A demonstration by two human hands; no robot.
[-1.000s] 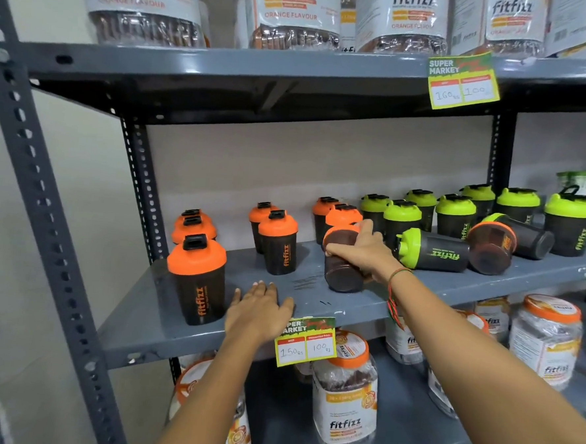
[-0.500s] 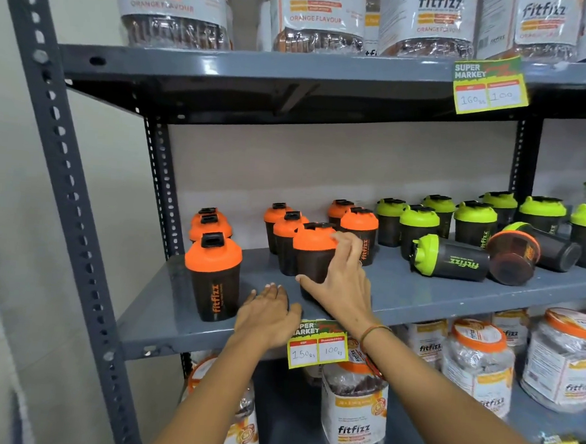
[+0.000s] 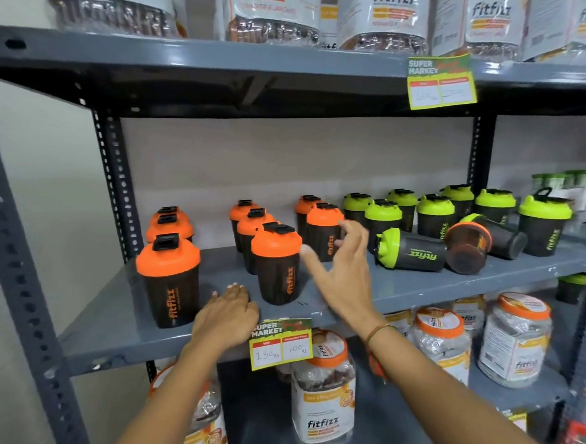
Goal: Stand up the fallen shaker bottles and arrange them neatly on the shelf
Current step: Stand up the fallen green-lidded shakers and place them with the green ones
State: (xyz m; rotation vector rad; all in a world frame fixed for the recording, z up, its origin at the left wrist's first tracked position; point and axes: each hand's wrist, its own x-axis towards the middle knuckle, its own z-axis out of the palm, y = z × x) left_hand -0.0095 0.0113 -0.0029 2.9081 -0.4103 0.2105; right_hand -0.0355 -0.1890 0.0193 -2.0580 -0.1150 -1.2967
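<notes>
Now my right hand [image 3: 345, 276], fingers spread and empty, hovers beside the upright orange shaker [image 3: 277, 265]; left hand [image 3: 227, 315] lies flat on the shelf [image 3: 106, 327]. Fallen shakers [image 3: 410, 251] lie at two o'clock; a careless reach could roll them off.

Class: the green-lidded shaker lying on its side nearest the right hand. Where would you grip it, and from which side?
Grip the lying green shaker around its dark body, coming from above and the front. Its lid points left toward the open right hand, the round side faces up, and a fallen orange shaker crowds its base.

Right hand [image 3: 345, 276] blurred; top jars [image 3: 273, 11] cropped
</notes>
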